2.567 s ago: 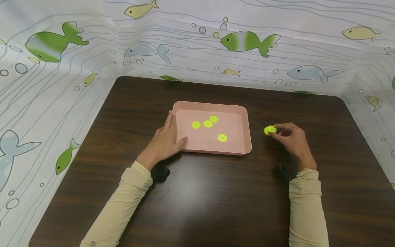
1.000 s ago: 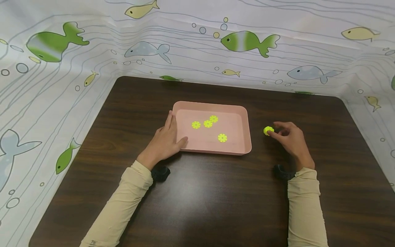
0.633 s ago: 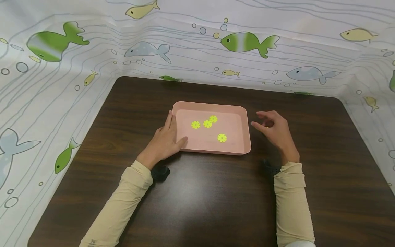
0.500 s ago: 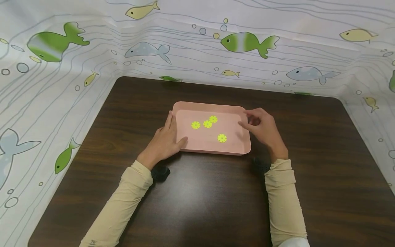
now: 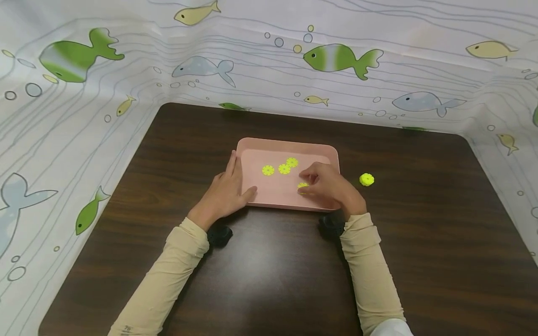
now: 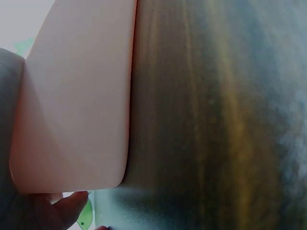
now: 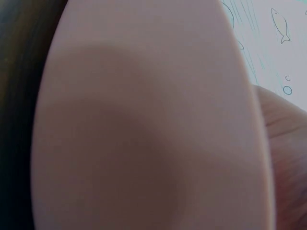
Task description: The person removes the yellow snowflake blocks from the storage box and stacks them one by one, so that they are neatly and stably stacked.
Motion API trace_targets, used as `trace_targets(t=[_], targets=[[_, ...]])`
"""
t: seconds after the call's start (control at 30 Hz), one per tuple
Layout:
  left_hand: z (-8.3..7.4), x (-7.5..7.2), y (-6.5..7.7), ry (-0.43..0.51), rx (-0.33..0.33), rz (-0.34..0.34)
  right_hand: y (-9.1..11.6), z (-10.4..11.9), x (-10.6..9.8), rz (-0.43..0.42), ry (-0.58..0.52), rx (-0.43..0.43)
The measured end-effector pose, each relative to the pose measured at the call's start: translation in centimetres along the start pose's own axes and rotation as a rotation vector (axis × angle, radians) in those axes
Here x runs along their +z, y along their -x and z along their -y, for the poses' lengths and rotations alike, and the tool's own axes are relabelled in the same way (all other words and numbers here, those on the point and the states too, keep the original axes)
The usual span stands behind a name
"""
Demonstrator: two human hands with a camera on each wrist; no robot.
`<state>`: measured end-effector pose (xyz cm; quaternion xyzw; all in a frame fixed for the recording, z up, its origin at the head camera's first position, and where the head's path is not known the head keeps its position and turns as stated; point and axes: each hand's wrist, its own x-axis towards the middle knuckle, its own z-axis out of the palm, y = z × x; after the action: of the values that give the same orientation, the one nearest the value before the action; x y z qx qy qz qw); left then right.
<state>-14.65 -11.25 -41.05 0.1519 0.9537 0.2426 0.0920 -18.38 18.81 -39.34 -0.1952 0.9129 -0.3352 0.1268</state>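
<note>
A shallow pink tray [image 5: 275, 192] lies on the dark table. My left hand [image 5: 220, 192] rests along its left side with straight fingers, the thumb over the near left corner. Inside lie yellow notched discs: one disc [image 5: 268, 170] alone on the left, and a touching pair [image 5: 284, 169] beside it. My right hand [image 5: 329, 184] reaches over the right wall, thumb and forefinger spread apart above another yellow disc [image 5: 302, 186], which the thumb partly covers. Both wrist views show mostly the tray wall [image 6: 79, 110], so the fingertips' contact is hidden there.
A small pile of yellow discs [image 5: 366, 179] sits on the brown wooden table [image 5: 269, 270] to the right of the tray. A white sheet [image 5: 260, 84] printed with fish hangs around the table's back and sides. Black cameras [image 5: 332, 226] are strapped under both wrists.
My right hand has let go of the disc pile on the right and moved left into the tray, over the near right disc. My left hand has stayed on the tray.
</note>
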Motion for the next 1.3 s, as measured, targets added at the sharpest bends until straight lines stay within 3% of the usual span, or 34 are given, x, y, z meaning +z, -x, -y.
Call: trace_targets(t=[0.47, 1.3], targets=[[0.0, -0.1, 0.0, -0.010, 0.001, -0.003, 0.6, 0.2, -0.6, 0.100, 0.007, 0.076], [-0.1, -0.1, 0.0, -0.001, -0.004, 0.000, 0.2, -0.1, 0.4, 0.019, -0.023, -0.002]])
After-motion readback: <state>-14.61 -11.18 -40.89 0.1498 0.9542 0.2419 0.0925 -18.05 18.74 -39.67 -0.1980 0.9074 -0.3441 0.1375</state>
